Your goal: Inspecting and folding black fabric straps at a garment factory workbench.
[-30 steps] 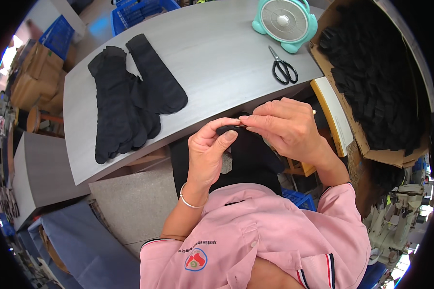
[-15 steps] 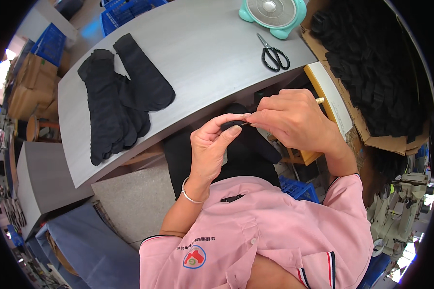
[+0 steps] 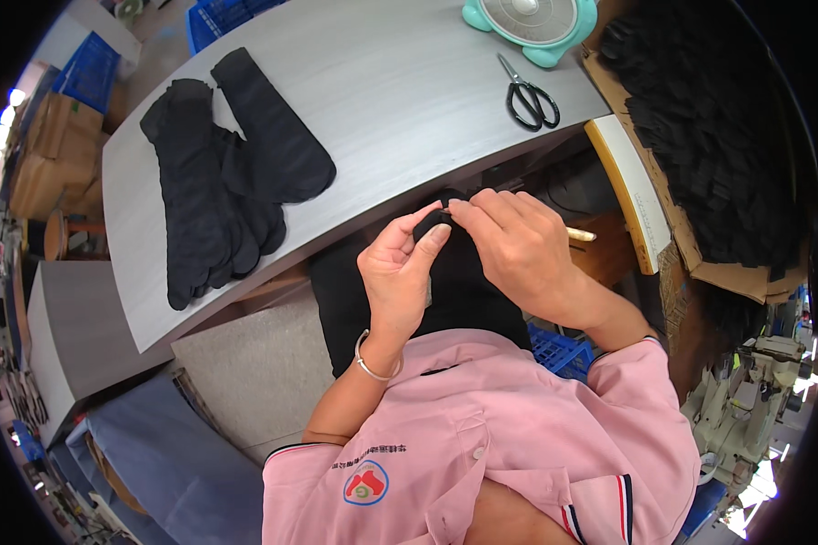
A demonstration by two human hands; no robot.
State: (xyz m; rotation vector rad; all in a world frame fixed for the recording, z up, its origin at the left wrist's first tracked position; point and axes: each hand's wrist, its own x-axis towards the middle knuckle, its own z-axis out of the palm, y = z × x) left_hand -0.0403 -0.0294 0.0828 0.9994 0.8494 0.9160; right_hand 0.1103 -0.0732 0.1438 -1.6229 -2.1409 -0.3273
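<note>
Over my lap, my left hand (image 3: 398, 263) pinches the edge of a black sock (image 3: 432, 221) between thumb and fingers. Close against it, my right hand (image 3: 523, 245) grips a slim needle-like tool with a cream handle (image 3: 582, 235), whose end sticks out past the back of the hand. The tool's tip is at the fabric, mostly hidden by my fingers. Much of the held sock cannot be told apart from my black trousers. On the grey table (image 3: 391, 100) lie a stack of black socks (image 3: 191, 182) and one more sock (image 3: 277, 136) partly over it.
Black-handled scissors (image 3: 531, 102) lie near the table's right end, below a turquoise fan (image 3: 541, 27). At the right stands a cardboard box (image 3: 727, 280) heaped with black pieces (image 3: 700, 136). A blue basket (image 3: 559, 352) sits low beside my legs. Sewing machines (image 3: 745, 409) stand at lower right.
My right hand has moved left and down, its cream-handled tool swinging lower. The sock's edge is now bent up between both hands. My left hand has barely shifted.
</note>
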